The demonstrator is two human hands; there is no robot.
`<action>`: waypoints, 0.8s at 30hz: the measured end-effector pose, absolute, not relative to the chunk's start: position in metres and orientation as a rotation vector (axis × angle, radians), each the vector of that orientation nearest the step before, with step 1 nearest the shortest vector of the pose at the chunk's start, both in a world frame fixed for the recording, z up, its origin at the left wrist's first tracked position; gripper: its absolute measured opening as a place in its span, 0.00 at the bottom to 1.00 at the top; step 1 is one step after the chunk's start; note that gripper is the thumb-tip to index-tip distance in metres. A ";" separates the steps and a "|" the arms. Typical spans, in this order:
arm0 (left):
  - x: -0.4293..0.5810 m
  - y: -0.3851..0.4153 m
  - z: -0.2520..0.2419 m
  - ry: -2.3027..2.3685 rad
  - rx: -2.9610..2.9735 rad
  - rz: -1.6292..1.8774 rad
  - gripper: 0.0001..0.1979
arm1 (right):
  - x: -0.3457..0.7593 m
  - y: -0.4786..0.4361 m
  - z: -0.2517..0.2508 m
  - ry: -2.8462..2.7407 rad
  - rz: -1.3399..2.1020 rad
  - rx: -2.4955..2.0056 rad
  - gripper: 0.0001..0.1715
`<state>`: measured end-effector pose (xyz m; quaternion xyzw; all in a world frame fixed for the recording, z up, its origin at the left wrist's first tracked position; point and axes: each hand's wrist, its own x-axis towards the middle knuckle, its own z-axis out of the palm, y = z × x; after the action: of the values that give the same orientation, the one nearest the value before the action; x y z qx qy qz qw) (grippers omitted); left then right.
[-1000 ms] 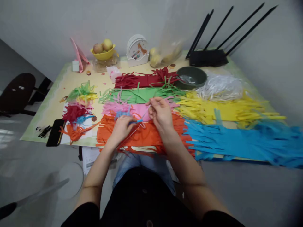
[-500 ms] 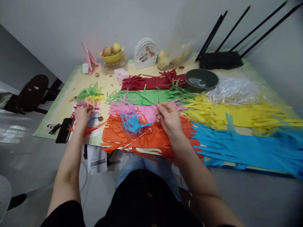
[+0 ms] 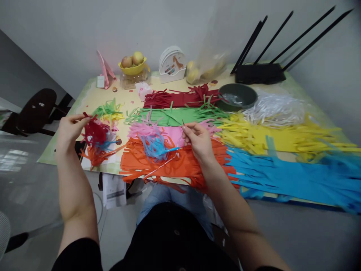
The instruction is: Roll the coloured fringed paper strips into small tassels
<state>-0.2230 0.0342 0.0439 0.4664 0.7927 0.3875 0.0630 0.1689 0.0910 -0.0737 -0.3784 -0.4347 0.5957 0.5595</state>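
My left hand [image 3: 70,130] is closed in a pinch on the upper end of a dark red fringed tassel [image 3: 97,131] at the table's left side. Below the tassel lie orange strips [image 3: 98,155] and a bit of blue tassel. Over the pink and orange fringe, my right hand [image 3: 199,141] pinches a thin, dark, stick-like piece too small to name. Left of that hand, a curly light blue tassel [image 3: 154,146] with a tight blue stem rests on an orange fringed sheet [image 3: 180,165]. A pink fringed sheet [image 3: 175,132] lies just behind it.
Green [image 3: 160,116], dark red [image 3: 180,99], yellow [image 3: 273,135] and blue fringed sheets [image 3: 282,173] spread across the table. White strips [image 3: 276,109] lie beside a dark bowl [image 3: 238,96]. Behind stand a router [image 3: 259,73], a fruit bowl [image 3: 132,70] and a plate rack [image 3: 172,77]. Green-yellow tassels [image 3: 108,111] lie left.
My left hand has moved left and slightly up, drawing out the dark red tassel, and now hides most of the black phone. The right hand has stayed nearly in place, still pinching.
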 end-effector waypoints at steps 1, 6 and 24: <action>-0.219 0.038 0.042 2.301 1.426 1.295 0.11 | 0.169 0.091 -0.073 -1.034 1.399 -0.897 0.22; -0.187 0.062 0.027 1.747 1.613 1.762 0.09 | 0.170 0.091 -0.071 -1.154 1.375 -0.912 0.21; -0.007 0.052 -0.031 0.923 0.894 1.379 0.19 | 0.154 0.073 -0.033 -1.485 1.237 -0.824 0.14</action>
<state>-0.0074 0.0523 -0.0309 0.3839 0.3962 0.5919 0.5877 0.1540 0.0733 -0.0326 -0.3404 -0.6134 0.5107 0.4971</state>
